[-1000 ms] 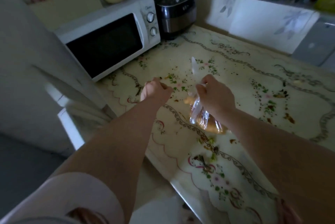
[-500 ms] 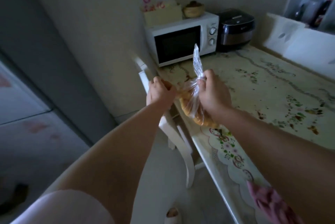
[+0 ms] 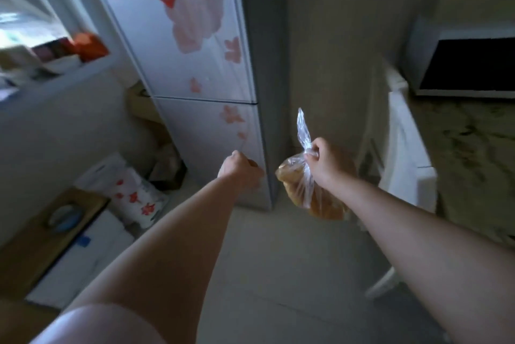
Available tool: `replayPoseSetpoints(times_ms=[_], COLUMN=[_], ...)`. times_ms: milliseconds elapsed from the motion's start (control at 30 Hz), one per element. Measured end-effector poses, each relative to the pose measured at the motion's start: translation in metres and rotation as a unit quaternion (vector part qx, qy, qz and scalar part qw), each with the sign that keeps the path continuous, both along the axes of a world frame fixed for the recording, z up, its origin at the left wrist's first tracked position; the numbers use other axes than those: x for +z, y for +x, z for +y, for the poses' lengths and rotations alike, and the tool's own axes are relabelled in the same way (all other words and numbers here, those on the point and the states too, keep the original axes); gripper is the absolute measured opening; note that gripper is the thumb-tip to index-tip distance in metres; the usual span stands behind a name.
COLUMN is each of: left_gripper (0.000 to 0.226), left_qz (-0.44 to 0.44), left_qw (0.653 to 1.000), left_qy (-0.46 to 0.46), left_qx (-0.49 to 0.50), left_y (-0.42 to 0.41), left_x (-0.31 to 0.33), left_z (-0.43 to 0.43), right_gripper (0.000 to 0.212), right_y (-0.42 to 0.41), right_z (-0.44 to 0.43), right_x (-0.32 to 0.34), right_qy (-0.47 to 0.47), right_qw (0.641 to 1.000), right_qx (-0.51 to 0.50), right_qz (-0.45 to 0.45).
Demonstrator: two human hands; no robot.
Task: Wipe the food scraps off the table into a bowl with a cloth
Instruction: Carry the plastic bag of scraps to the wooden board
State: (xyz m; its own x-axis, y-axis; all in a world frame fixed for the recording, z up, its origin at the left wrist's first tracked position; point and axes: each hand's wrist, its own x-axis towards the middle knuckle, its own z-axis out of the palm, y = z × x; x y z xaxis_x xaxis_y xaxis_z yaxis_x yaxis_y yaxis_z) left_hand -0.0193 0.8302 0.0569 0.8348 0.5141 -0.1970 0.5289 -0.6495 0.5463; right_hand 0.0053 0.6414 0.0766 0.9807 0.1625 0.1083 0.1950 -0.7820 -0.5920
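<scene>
My right hand point(image 3: 324, 164) is shut on the twisted neck of a clear plastic bag point(image 3: 302, 190) with orange-brown food inside; the bag hangs in the air over the floor. My left hand point(image 3: 239, 169) is closed around a small brownish item whose edge just shows past the fingers. Both hands are held out toward the lower door of a fridge point(image 3: 206, 70) with pink flower decals. The table point(image 3: 473, 154) with the patterned cover lies at the far right, blurred. No cloth or bowl is in view.
A white chair point(image 3: 404, 143) stands between me and the table. A white microwave point(image 3: 468, 62) sits at the upper right. A flowered bag point(image 3: 131, 193) and a low cabinet point(image 3: 55, 240) stand on the floor at left. A cluttered shelf point(image 3: 41, 59) is at upper left.
The view has swung left from the table to the fridge. Both hands have lifted off the table, the right carrying the bag of food away from it.
</scene>
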Motion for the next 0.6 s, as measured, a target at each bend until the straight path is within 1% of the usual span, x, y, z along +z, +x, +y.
replayPoseSetpoints(times_ms=[67,100,167,267,367,433,500,600], left_gripper=[0.068,0.066,0.054,0.045,0.033,0.035,0.042,0.050], left_qz=[-0.012,-0.016,-0.006,0.038,0.080,0.100,0.109,0.102], left_qw=[0.999,0.999,0.997,0.995,0.989,0.984,0.977,0.962], left_qy=[-0.006,-0.003,0.006,-0.001,-0.011,-0.027,-0.040,-0.067], left_qx=[0.040,0.051,0.073,0.093,0.122,0.146,0.178,0.243], left_y=[-0.025,-0.035,-0.060,-0.100,-0.135,-0.160,-0.186,-0.221], left_x=[-0.007,-0.009,-0.017,-0.026,-0.036,-0.041,-0.047,-0.052], left_z=[0.047,0.065,0.109,0.178,0.244,0.288,0.332,0.386], right_gripper=[0.012,0.009,0.012,0.014,0.016,0.021,0.024,0.022], right_y=[-0.006,-0.010,-0.019,-0.036,-0.053,-0.064,-0.079,-0.100], right_z=[0.051,0.070,0.117,0.194,0.262,0.310,0.357,0.425], right_x=[-0.011,-0.015,-0.022,-0.034,-0.046,-0.053,-0.057,-0.064], right_qy=[-0.013,-0.014,-0.016,-0.038,-0.078,-0.087,-0.081,-0.066], right_qw=[0.999,0.998,0.995,0.988,0.981,0.975,0.968,0.960], right_qx=[0.038,0.055,0.089,0.136,0.161,0.178,0.204,0.237], right_qz=[0.021,0.031,0.039,0.065,0.081,0.095,0.121,0.135])
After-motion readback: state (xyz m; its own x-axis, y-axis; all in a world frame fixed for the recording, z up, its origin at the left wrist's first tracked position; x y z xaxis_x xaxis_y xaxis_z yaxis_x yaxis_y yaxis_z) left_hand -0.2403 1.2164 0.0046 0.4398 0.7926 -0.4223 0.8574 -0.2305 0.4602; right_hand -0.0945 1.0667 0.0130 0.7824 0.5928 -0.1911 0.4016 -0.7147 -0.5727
